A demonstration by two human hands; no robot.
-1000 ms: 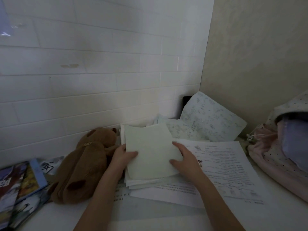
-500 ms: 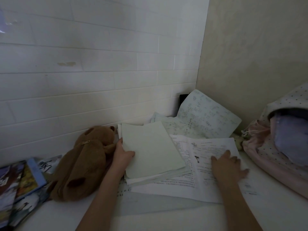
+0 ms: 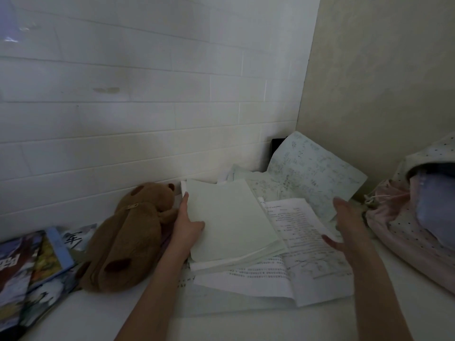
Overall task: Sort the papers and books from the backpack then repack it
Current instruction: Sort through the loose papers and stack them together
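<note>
The left hand (image 3: 188, 226) gripped the left edge of a pale green stack of paper (image 3: 231, 219), thumb lying on the top sheet and the fingers tucked under or behind the edge, out of sight. The stack sat tilted on top of other white sheets, its right side overlapping a printed sheet (image 3: 299, 232) covered in lines of small text.

The right hand (image 3: 347, 226) was spread wide with its palm turned inward and fingers apart, grasping nothing. It was over the right part of the printed sheet; whether it touched the paper could not be told. Just behind that hand a large sheet with faint scribbled writing (image 3: 315, 171) leaned up into the corner where the tiled wall (image 3: 147, 107) met the plain wall, with more crumpled sheets below it.

To the left of the green stack, touching the left hand's wrist side, lay a brown plush bear (image 3: 128, 237) on its side against the tiled wall. Further left, at the frame's edge, several colourful books (image 3: 32, 264) lay overlapping on the white table (image 3: 221, 326).

At the far right stood the backpack (image 3: 403, 232), pink with small dark dots, its top gaping and something bluish showing inside. It was near the printed sheet's right edge but apart from both hands.
</note>
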